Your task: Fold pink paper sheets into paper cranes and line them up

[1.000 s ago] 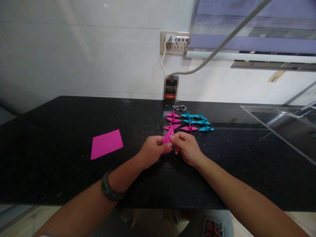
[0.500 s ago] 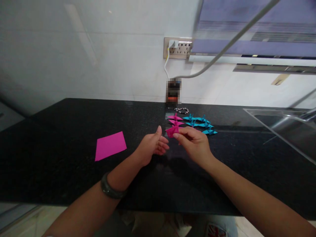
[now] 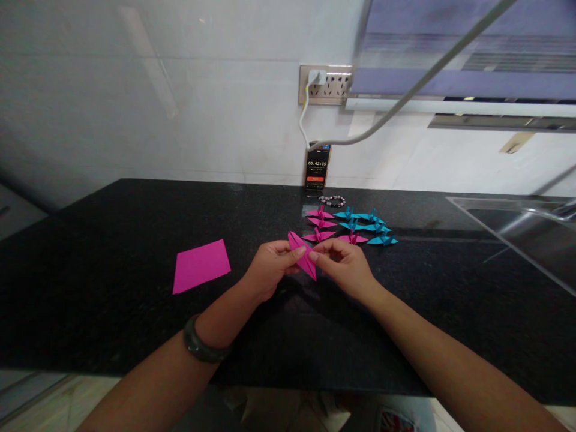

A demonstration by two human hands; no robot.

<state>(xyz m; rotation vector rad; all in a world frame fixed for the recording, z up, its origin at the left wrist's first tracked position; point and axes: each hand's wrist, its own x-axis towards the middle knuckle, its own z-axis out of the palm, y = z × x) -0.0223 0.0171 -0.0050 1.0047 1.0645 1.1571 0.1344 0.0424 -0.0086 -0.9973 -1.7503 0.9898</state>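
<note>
— Where do we have the folded pink paper (image 3: pixel 302 255)?
— Just above the black bench (image 3: pixel 112 240), pinched between our left hand (image 3: pixel 270 271) and right hand (image 3: pixel 346 268), fingertips on either side.
— And around it?
— A flat pink sheet (image 3: pixel 201 264) lies to the left; finished pink cranes (image 3: pixel 320 223) and blue cranes (image 3: pixel 366 227) sit just beyond.

Both forearms are bare, with no sleeves showing. A dark, rounded bangle (image 3: pixel 198 346) circles the left wrist. The hands wear no rings or gloves.
</note>
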